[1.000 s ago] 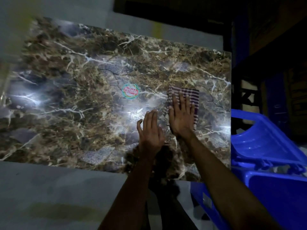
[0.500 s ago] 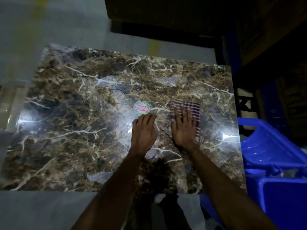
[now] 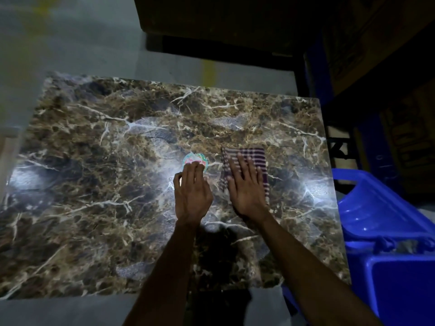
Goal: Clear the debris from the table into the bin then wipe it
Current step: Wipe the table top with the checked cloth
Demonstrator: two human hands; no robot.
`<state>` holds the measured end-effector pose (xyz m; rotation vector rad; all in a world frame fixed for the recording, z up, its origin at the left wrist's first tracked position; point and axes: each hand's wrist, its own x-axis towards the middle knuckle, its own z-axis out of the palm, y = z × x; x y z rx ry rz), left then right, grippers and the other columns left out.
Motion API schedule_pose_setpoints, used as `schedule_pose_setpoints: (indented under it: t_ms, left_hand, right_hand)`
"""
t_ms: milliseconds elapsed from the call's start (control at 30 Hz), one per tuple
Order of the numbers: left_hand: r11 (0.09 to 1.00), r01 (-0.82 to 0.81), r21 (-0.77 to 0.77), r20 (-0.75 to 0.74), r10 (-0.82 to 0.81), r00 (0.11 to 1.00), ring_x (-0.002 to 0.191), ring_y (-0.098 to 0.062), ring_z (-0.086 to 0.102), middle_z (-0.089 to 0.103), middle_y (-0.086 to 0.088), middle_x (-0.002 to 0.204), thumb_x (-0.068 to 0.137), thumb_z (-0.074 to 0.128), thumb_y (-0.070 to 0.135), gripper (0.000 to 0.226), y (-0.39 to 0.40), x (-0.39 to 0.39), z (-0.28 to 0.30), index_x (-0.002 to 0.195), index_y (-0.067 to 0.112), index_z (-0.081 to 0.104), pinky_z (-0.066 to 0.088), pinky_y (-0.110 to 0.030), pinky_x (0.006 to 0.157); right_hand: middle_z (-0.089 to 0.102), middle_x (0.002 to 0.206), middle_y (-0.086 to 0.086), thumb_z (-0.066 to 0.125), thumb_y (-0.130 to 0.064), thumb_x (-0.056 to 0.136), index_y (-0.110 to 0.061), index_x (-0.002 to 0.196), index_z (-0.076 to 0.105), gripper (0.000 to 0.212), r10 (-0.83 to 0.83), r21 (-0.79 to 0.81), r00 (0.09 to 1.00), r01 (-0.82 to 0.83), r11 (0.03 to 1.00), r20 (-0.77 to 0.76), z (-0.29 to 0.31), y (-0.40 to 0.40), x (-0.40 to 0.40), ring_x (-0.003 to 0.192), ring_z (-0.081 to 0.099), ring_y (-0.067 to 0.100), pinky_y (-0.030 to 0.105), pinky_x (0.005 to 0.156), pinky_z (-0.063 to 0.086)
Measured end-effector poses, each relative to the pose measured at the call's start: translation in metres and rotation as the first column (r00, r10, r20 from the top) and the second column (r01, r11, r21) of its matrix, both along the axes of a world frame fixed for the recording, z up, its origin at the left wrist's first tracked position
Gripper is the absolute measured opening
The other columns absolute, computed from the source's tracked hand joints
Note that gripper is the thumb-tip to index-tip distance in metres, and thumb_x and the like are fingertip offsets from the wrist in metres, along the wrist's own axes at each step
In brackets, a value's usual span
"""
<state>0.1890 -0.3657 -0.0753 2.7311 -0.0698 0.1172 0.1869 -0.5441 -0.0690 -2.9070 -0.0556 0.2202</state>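
A brown marble-patterned table (image 3: 94, 184) fills the view, shiny under a lamp's glare. My right hand (image 3: 247, 187) lies flat with straight fingers on a folded purple-and-white striped cloth (image 3: 255, 156) right of the table's middle. My left hand (image 3: 193, 189) rests flat on the tabletop beside it, fingertips covering the near edge of a round red-and-green sticker (image 3: 195, 158). I see no loose debris on the surface.
A blue plastic bin (image 3: 381, 222) with its lid tilted up stands just off the table's right edge. A dark piece of furniture (image 3: 211, 24) stands beyond the far edge. Grey floor (image 3: 70, 43) lies on the left and near sides.
Both hands have slid away from me across the table, the right one pushing the cloth along. My left fingertips now overlap the sticker. The camera has shifted, so the table sits lower in view.
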Motion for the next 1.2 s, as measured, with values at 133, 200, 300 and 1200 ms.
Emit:
schedule_pose_setpoints:
  t_ms: [133,200,300,1200]
  left_hand:
    - [0.986,-0.079,-0.149,0.02,0.083,0.996,0.136,-0.027,0.049,0.055,-0.008,0.146,0.098,0.045,0.02,0.042,0.0,0.001,0.0,0.136,0.007,0.056,0.035,-0.043,0.111]
    - [0.949,-0.145,-0.279,0.002,0.152,0.988,0.139,-0.027,0.047,0.053,-0.009,0.15,0.103,0.04,0.026,0.044,0.003,0.003,-0.003,0.14,0.006,0.055,0.026,-0.032,0.117]
    - [0.928,-0.153,-0.339,-0.017,0.157,0.987,0.149,-0.026,0.038,0.045,-0.008,0.159,0.105,0.044,0.032,0.05,0.005,0.002,-0.006,0.149,0.008,0.049,0.012,-0.024,0.124]
    - [0.998,-0.058,0.005,0.105,0.058,0.993,0.158,-0.029,0.022,0.03,-0.009,0.168,0.104,0.051,0.052,0.067,-0.003,0.004,-0.002,0.158,0.015,0.04,0.026,-0.058,0.122]
  right_hand:
    - [-0.003,0.174,-0.002,0.02,-0.045,0.111,-0.035,0.165,0.0,0.059,-0.028,0.045,1.0,0.028,0.999,-0.001,-0.002,0.033,0.016,0.161,-0.005,0.025,0.053,0.128,0.004]
    - [-0.003,0.174,-0.001,0.021,-0.043,0.112,-0.032,0.166,0.001,0.059,0.097,0.051,0.995,-0.098,0.994,0.026,-0.003,0.035,0.005,0.161,-0.007,0.025,0.052,0.128,0.004]
    - [0.0,0.174,-0.003,0.025,-0.044,0.111,-0.034,0.166,0.005,0.059,0.316,0.007,0.949,-0.316,0.949,0.015,-0.005,0.016,-0.021,0.161,-0.004,0.023,0.054,0.127,0.011]
    - [-0.003,0.174,-0.003,0.015,-0.049,0.11,-0.034,0.166,0.004,0.059,0.168,0.033,0.985,-0.167,0.985,-0.045,0.004,0.014,0.092,0.16,-0.008,0.023,0.053,0.128,0.001]
